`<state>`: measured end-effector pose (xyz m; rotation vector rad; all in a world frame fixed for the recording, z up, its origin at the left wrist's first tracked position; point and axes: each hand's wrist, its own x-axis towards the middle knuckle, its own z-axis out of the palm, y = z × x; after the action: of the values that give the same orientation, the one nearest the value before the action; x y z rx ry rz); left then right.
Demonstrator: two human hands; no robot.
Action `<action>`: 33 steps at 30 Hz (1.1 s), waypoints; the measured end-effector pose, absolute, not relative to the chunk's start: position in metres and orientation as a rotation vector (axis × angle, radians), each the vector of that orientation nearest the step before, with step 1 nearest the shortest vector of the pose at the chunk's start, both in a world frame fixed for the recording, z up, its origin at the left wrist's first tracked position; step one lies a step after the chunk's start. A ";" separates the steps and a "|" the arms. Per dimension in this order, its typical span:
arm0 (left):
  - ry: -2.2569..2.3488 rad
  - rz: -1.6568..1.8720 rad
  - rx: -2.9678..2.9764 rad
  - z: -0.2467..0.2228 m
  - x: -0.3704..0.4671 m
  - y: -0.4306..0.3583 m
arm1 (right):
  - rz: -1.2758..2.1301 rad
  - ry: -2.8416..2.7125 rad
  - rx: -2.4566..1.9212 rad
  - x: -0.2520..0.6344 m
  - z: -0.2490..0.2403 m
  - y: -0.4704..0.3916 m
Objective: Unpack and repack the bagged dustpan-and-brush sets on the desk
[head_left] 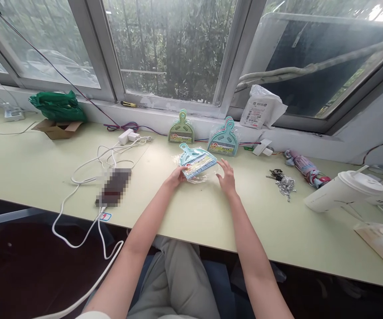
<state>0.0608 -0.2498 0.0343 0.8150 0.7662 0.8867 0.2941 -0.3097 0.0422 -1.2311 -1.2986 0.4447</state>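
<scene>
A light blue dustpan-and-brush set (196, 163) in clear plastic wrap is tilted above the middle of the table. My left hand (177, 176) grips its lower left corner, thumb on top. Beside its right end, my right hand (226, 177) has its fingers apart, the fingertips close to the wrapping and holding nothing. Behind it, a green dustpan set (181, 128) leans upright against the window ledge. To the right of that stand several stacked dustpan sets, a blue one (224, 139) in front.
White cables (78, 181) and a blurred dark device (114, 188) lie left. Keys (283, 181), a folded umbrella (306, 168) and a white cup (341, 191) are right. A cardboard box (58, 128) with a green bag (58, 106) sits back left; a tissue pack (256, 110) rests on the ledge.
</scene>
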 end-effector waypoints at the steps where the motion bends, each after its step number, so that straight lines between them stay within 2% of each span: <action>1: 0.766 0.883 0.820 0.035 0.060 -0.250 | 0.459 -1.346 -1.210 0.291 0.044 -0.310; 12: 0.697 0.605 1.071 0.037 0.058 -0.257 | 0.452 -1.295 -1.210 0.290 0.029 -0.303; 15: 0.689 0.600 1.110 0.034 0.061 -0.258 | 0.557 -1.120 -1.248 0.294 0.019 -0.296; 20: 0.723 0.623 1.188 0.040 0.059 -0.262 | 0.958 -0.930 -1.209 0.300 0.006 -0.287; 23: 0.732 0.743 1.315 0.047 0.056 -0.265 | 0.851 -0.795 -1.174 0.296 0.001 -0.282; 27: 1.076 0.907 1.626 0.043 0.053 -0.257 | 0.630 -0.765 -1.243 0.284 -0.004 -0.275; 30: 1.466 0.978 1.784 0.034 0.049 -0.242 | 0.597 -0.940 -1.229 0.270 -0.002 -0.262; 33: 1.645 1.032 1.794 0.028 0.039 -0.222 | 0.546 -1.072 -1.248 0.254 0.003 -0.239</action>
<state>0.0395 -0.2219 0.0284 1.7938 1.6447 1.0315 0.2540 -0.2394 0.0025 -1.2476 -1.0725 0.5459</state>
